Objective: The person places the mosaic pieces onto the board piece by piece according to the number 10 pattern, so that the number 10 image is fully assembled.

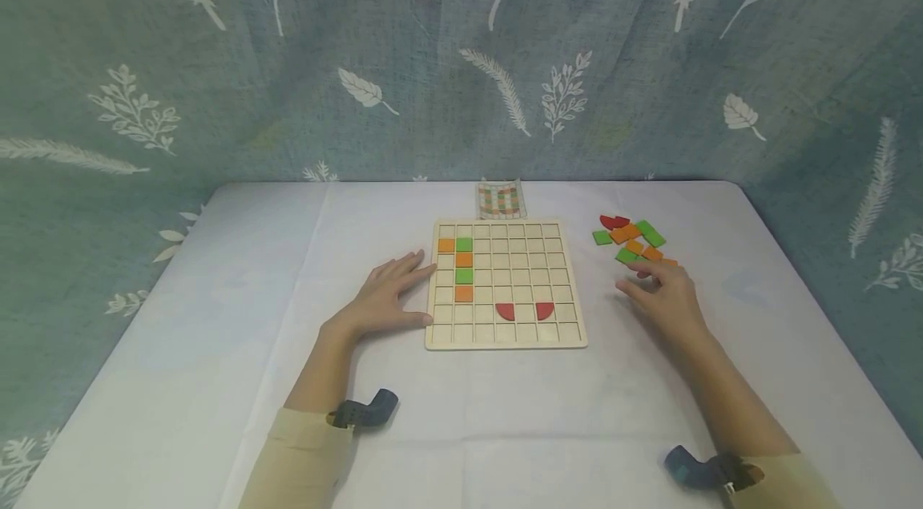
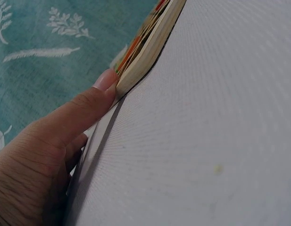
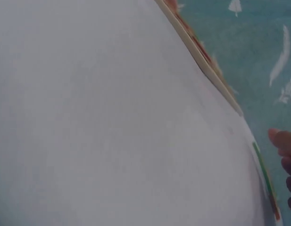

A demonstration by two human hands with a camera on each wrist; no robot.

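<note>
A pale wooden grid board point(image 1: 505, 343) lies flat on the table in the head view. Orange and green squares point(image 1: 464, 276) fill several of its left cells, and two red quarter-round pieces point(image 1: 505, 312) sit lower down. My left hand point(image 1: 387, 296) is spread along the board's left edge; in the left wrist view the thumb point(image 2: 105, 80) touches its corner. Over the near end of a loose pile of tiles point(image 1: 627, 232), my right hand point(image 1: 667, 300) has thumb and index finger apart. A bit of red shows under its fingers, partly hidden.
Behind the board, a small pattern card point(image 1: 501, 199) lies near the table's back edge. A patterned cloth point(image 1: 433, 92) hangs behind the white-covered table point(image 1: 519, 413). Each wrist wears a dark strap with a camera point(image 1: 375, 409).
</note>
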